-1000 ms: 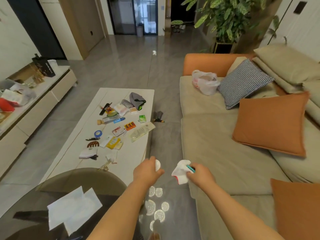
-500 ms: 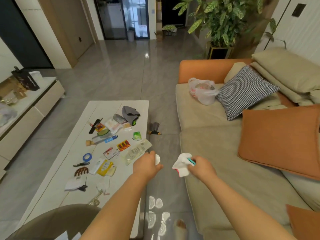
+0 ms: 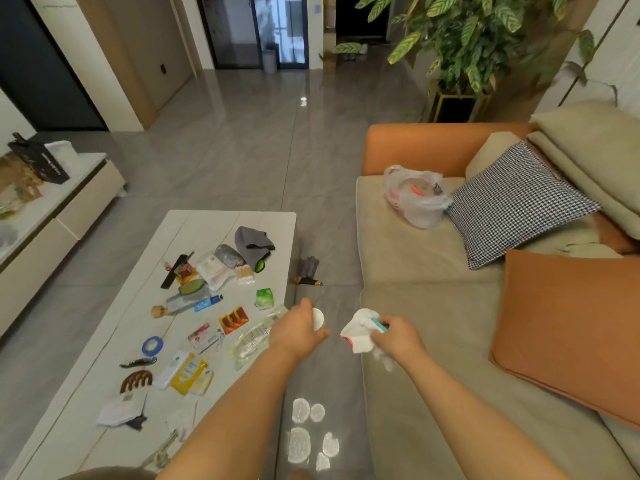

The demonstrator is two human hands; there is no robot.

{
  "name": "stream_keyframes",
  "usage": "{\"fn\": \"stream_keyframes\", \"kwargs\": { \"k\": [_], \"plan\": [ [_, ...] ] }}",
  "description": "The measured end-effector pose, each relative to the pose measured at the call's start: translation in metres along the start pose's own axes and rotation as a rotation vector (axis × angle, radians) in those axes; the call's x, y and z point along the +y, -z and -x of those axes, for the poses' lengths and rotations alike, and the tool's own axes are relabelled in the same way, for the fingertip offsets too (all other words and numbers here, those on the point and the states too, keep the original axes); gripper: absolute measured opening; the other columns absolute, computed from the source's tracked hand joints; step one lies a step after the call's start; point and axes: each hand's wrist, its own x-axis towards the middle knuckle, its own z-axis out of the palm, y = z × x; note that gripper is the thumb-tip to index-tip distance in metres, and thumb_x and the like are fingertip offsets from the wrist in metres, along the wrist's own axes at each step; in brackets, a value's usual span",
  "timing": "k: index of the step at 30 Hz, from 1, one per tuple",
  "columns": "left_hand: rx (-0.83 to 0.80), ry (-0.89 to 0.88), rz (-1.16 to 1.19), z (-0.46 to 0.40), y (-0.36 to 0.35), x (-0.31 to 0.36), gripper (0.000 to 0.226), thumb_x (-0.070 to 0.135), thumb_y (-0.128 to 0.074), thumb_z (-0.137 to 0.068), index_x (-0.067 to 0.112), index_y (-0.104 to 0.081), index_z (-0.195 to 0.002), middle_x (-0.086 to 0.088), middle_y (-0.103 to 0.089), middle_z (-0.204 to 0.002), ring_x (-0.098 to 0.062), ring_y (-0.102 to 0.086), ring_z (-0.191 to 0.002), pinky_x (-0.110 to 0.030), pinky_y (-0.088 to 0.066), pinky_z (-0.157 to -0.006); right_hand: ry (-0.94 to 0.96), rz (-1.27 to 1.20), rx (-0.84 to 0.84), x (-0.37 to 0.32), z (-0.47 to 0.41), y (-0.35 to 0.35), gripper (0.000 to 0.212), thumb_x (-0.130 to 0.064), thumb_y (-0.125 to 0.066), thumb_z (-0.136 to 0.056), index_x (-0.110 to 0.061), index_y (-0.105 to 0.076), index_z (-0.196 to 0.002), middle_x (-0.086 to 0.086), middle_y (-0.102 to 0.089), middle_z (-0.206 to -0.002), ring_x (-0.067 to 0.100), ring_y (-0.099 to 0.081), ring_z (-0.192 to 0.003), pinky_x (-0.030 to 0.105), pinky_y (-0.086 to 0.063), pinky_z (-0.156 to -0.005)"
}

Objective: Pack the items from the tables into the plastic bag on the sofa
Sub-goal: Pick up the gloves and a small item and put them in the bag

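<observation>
My left hand [image 3: 298,329] is closed around a small round white item [image 3: 318,319] over the gap between table and sofa. My right hand [image 3: 394,337] grips a crumpled white packet with red and teal marks [image 3: 358,332] just beside the sofa's front edge. The white plastic bag [image 3: 415,195] sits open at the far end of the beige sofa seat [image 3: 433,306], well beyond both hands. Several small items lie on the white coffee table [image 3: 194,230], among them a grey pouch [image 3: 251,244], a blue tape roll [image 3: 152,345] and a brown hair claw [image 3: 135,380].
A checked cushion [image 3: 516,202] lies right beside the bag, and an orange cushion [image 3: 568,327] leans on the sofa's right. A dark object [image 3: 308,270] lies on the floor between table and sofa. A low cabinet [image 3: 52,216] runs along the left wall; a plant [image 3: 478,36] stands behind the sofa.
The view has moved forward along the table toward the sofa's far end; the glass table at the bottom has dropped out of sight. Both hands keep hold of their items.
</observation>
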Motion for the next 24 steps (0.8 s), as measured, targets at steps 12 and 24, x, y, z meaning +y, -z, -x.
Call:
{"fn": "stream_keyframes", "kwargs": {
  "k": [12,24],
  "plan": [
    [-0.054,-0.112,0.016,-0.157,0.054,-0.003,0.051,0.047,-0.063,-0.081,0.012,-0.044,-0.113,-0.011,-0.060,-0.113,-0.029,-0.059,-0.100,-0.035,-0.046,-0.077,-0.120,-0.126,0.048,-0.075,-0.110,0.014,0.015,-0.009,-0.053,-0.078,-0.020,-0.053,-0.088,-0.006,-0.059,-0.061,0.016,-0.058,-0.066,0.024,-0.045,-0.062],
    [-0.125,-0.161,0.045,-0.275,0.090,0.019,0.052,0.043,-0.066,-0.080,0.015,-0.047,-0.120,-0.008,-0.059,-0.115,-0.023,-0.054,-0.091,-0.031,-0.043,-0.074,-0.173,-0.245,0.123,-0.114,-0.200,0.040,0.018,-0.003,-0.055,-0.079,-0.020,-0.049,-0.073,-0.001,-0.059,-0.061,0.015,-0.058,-0.060,0.026,-0.046,-0.061]
  ]
}}
